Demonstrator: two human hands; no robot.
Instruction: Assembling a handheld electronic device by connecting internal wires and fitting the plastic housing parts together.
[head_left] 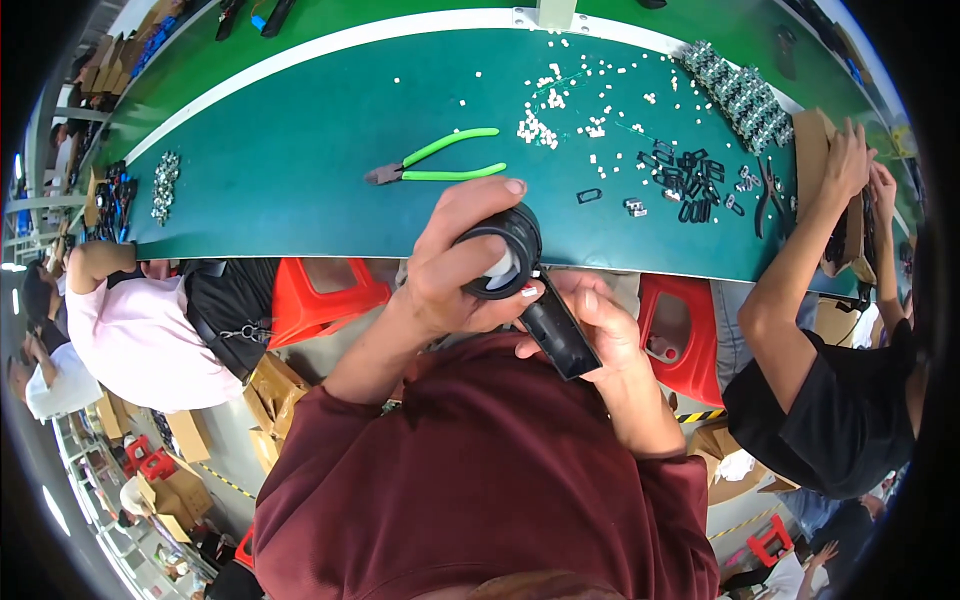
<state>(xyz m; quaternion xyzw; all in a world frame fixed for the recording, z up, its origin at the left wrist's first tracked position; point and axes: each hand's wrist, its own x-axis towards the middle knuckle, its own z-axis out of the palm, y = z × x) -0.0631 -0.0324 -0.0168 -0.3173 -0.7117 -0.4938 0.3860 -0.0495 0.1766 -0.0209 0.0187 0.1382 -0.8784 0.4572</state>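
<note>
I watched both hands working just off the near edge of the teal-green desk (300, 150), above the lap. The left hand (450, 270) had its fingers (480, 195) curled round a black cylindrical flashlight head with a pale lens face (503, 255), thumb and forefinger gripping the round rim. The right hand (600, 325) had its fingers wrapped under and round the black tubular flashlight body (556, 335), clamping it from below. The two parts met between the hands; the body's long axis ran from the head down and to the right, toward the right palm, so the head lay up and to the left of the right fingers. The left hand was the nearer to the head.

On the desk beyond the hands lay green-handled cutting pliers (440, 165), scattered small white plastic bits (560, 110) and small black rectangular rings (690, 175). At the right edge a co-worker's hands (860, 170) held a brown cardboard box (812, 160).
</note>
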